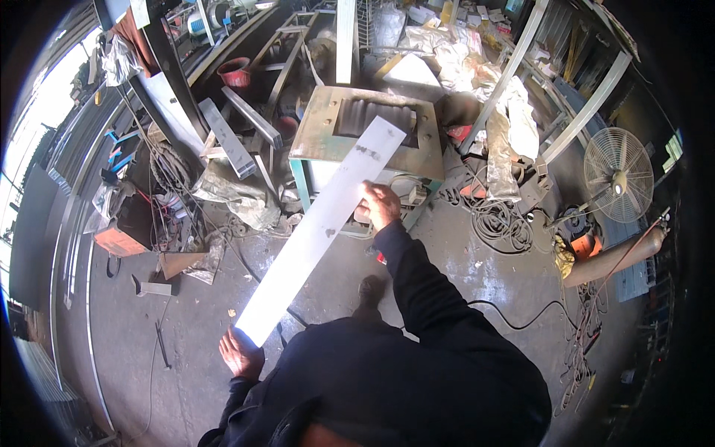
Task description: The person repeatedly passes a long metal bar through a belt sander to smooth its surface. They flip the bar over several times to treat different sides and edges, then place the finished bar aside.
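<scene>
1. Metal strip: 1 long, flat, pale piece, carried in the air at a slant. Its far end overlaps the top of the green machine stand; its near end is at the person's body.
2. Right hand: fingers curled over the strip's right edge, just in front of the stand.
3. Left hand: under the strip's near end, palm up, fingers loosely spread; whether they pinch cannot be told.
4. Progress, as judged: strip lifted and held by 2 hands; not yet laid flat on the stand.
5. Fan: right of the stand, well apart.
6. Coiled cable: on the floor, right of the stand.
</scene>
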`<state>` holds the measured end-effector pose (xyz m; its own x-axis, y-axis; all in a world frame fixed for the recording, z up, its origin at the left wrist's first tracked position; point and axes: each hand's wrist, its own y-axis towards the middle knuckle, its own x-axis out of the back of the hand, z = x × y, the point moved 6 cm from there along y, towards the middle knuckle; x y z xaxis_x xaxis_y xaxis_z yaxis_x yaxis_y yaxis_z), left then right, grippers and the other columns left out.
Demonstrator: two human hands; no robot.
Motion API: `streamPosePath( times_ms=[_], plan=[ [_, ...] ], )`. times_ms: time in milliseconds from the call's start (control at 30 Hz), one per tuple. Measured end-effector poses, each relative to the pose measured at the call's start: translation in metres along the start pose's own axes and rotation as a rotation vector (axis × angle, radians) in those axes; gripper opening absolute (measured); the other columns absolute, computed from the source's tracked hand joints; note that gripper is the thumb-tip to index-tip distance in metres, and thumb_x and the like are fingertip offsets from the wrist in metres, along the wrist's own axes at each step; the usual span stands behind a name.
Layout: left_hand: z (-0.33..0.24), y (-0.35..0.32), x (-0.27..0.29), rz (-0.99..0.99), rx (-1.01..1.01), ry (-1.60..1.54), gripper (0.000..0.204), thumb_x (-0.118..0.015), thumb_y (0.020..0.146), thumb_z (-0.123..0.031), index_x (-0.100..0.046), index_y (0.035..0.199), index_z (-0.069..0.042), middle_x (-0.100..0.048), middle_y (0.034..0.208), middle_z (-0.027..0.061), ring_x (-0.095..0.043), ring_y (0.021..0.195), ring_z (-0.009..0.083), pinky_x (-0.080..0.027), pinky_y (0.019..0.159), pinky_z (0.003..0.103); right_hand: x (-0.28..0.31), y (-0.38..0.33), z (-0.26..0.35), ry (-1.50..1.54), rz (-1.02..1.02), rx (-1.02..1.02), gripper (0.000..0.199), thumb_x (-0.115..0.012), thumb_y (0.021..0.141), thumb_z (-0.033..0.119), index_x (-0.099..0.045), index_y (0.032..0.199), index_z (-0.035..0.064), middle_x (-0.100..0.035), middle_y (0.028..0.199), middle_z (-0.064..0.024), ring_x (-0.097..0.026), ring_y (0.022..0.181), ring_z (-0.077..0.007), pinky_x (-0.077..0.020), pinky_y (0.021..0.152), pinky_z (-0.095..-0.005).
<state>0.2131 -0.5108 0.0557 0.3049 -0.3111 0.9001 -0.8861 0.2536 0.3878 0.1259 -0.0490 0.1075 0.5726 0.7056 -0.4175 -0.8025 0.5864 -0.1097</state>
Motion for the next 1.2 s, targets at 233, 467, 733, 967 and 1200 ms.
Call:
streamPosePath(
  times_ms=[233,467,733,967,1200],
  plan=[
    [-0.002,0.01,0.012,-0.134,-0.034,0.065,0.053,-0.058,0.079,-0.009,-0.045,0.128,0.007,-0.056,0.107,0.0245,-0.054,0.098,0.0416,-0.042,0.091,0.049,0.007,0.006,0.058,0.09,-0.052,0.106,0.031,-0.072,0.088,0.027,-0.061,0.109,0.0066,-0.067,0.098,-0.0097,-0.069,0.082,-0.0224,-0.0598,0.067,-0.0366],
    [-0.013,0.026,0.001,-0.146,-0.032,0.023,0.063,-0.063,0.075,-0.011,-0.042,0.131,0.007,-0.054,0.114,0.0254,-0.053,0.106,0.0425,-0.041,0.096,0.05,0.027,0.031,0.095,0.106,-0.171,0.121,0.034,-0.078,0.083,0.031,-0.058,0.102,0.0108,-0.066,0.093,-0.005,-0.068,0.078,-0.0174,-0.0575,0.062,-0.0349],
    [-0.005,0.026,-0.032,0.017,0.017,-0.038,0.07,-0.065,0.069,-0.011,-0.039,0.132,0.006,-0.051,0.113,0.0255,-0.05,0.105,0.0437,-0.04,0.095,0.049,0.008,0.002,0.13,0.002,0.125,0.285,0.023,-0.071,0.087,0.021,-0.064,0.105,0.0082,-0.067,0.091,-0.0008,-0.063,0.068,-0.008,-0.0508,0.053,-0.0226],
    [0.003,0.021,-0.045,0.092,0.066,-0.061,0.075,-0.065,0.066,-0.01,-0.037,0.134,0.005,-0.051,0.113,0.0241,-0.049,0.107,0.0434,-0.039,0.098,0.048,-0.008,-0.028,0.147,-0.069,0.231,0.33,0.023,-0.068,0.089,0.02,-0.063,0.108,0.006,-0.068,0.094,-0.0008,-0.063,0.075,-0.0078,-0.0505,0.058,-0.0208],
    [0.01,0.015,-0.049,0.106,0.109,-0.051,0.081,-0.069,0.065,-0.009,-0.035,0.137,0.004,-0.051,0.117,0.0238,-0.049,0.11,0.0433,-0.038,0.101,0.047,-0.022,-0.049,0.151,-0.145,0.154,0.337,0.022,-0.07,0.088,0.014,-0.064,0.107,0.005,-0.069,0.096,0.0,-0.062,0.077,-0.005,-0.0488,0.055,-0.0198]
  ],
)
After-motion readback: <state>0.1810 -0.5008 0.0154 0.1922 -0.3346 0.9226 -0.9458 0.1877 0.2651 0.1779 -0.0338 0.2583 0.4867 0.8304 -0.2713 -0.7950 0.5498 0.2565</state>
